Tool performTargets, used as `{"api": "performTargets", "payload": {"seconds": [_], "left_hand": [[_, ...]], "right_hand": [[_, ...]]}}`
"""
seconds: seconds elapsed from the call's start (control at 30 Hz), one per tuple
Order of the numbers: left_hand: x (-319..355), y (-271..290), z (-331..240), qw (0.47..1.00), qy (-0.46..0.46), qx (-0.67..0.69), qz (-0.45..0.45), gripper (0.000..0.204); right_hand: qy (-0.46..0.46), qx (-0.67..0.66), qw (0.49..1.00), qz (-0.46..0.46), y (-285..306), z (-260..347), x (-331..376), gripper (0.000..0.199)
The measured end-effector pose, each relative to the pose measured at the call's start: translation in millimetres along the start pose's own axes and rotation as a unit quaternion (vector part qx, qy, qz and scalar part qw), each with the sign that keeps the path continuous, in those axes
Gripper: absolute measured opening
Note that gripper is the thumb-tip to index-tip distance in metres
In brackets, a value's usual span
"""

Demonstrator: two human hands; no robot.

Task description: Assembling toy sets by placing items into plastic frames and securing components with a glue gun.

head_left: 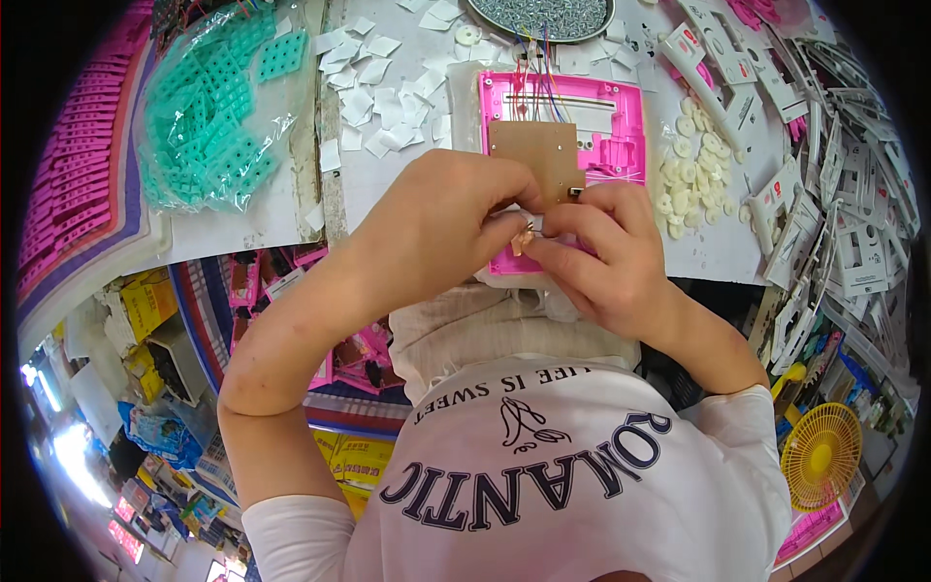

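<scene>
A small copper-coloured metal piece [524, 239] sits between the fingertips of both hands, low over the near edge of a pink plastic housing [632, 116]. My left hand [456, 209] is closed, thumb and forefinger pinching at the piece from the left. From the right, my right hand [606, 247] is closed too, its fingertips meeting at a thin end beside the piece; what they grip is mostly hidden. Just beyond the fingers, a brown circuit board [533, 155] lies over the housing. Thin coloured wires [535, 82] run from its far side.
Small white squares [388, 107] are scattered at the far left of the housing, beside a clear bag of green moulded parts [218, 116]. A round tray of screws [548, 15] stands behind. Cream plastic discs [693, 170] and piled white panels [858, 233] lie on the right.
</scene>
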State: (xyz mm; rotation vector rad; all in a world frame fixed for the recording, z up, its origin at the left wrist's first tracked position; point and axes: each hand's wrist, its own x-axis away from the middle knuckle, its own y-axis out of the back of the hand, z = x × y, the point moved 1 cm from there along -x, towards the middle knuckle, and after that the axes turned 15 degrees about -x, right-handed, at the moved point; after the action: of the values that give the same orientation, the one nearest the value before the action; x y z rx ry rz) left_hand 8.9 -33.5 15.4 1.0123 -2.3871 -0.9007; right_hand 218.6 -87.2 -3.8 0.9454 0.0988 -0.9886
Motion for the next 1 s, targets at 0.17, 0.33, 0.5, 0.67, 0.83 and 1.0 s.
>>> {"api": "performTargets", "payload": {"seconds": [0.17,0.33,0.5,0.67,0.83,1.0], "left_hand": [[10,-15,-2,0.990,-0.055,-0.088,-0.097,0.014],[15,-22,-6,0.981,-0.056,-0.159,-0.093,0.020],[22,-31,-5,0.971,-0.083,-0.182,-0.130,0.028],[21,-23,25,0.935,0.133,0.086,-0.317,0.033],[65,-37,17,0.974,0.035,-0.121,-0.190,0.021],[64,-21,2,0.973,0.103,0.102,-0.178,0.009]], "right_hand": [[-0.023,0.018,1.000,0.008,-7,-2,-2,0.023],[-0.040,0.030,0.998,0.030,-6,1,-5,0.021],[-0.075,0.058,0.992,0.088,-2,9,-8,0.022],[-0.083,0.080,0.984,0.136,4,14,-5,0.026],[-0.082,0.053,0.987,0.126,4,10,-3,0.033],[-0.106,0.081,0.978,0.161,6,14,-11,0.043]]}}
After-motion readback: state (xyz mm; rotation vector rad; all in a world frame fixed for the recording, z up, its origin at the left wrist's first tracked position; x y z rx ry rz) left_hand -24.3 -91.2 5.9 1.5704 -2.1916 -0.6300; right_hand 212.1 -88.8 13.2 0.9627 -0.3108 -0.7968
